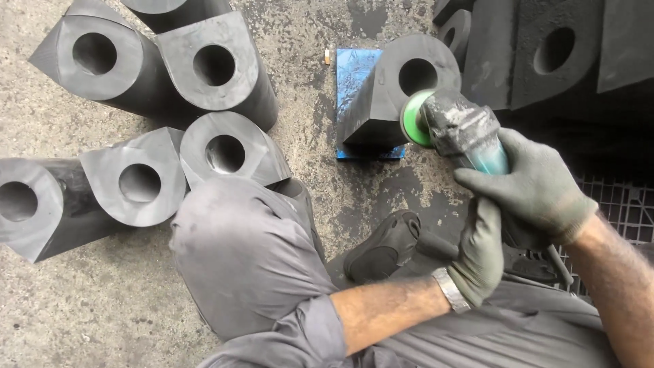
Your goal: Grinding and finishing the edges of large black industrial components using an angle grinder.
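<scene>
Head view: both gloved hands, right hand (538, 187) over left hand (480, 252), fingers clamped on a grinder (460, 129), steadying its green disc (414, 117) against a black rubber block (392, 95) (propped on a blue plate (354, 68)) on the concrete floor (68, 307).

The black block (381, 102) looks like matt rubber, its faces dull and faintly scuffed; the grinder (456, 126) has a dusty, grimy casing and a smooth green disc; both hands wear grey knitted cloth gloves, left (480, 252), right (538, 187); the floor (68, 300) is rough, pitted concrete; the wristband (451, 289) is shiny metal.
</scene>
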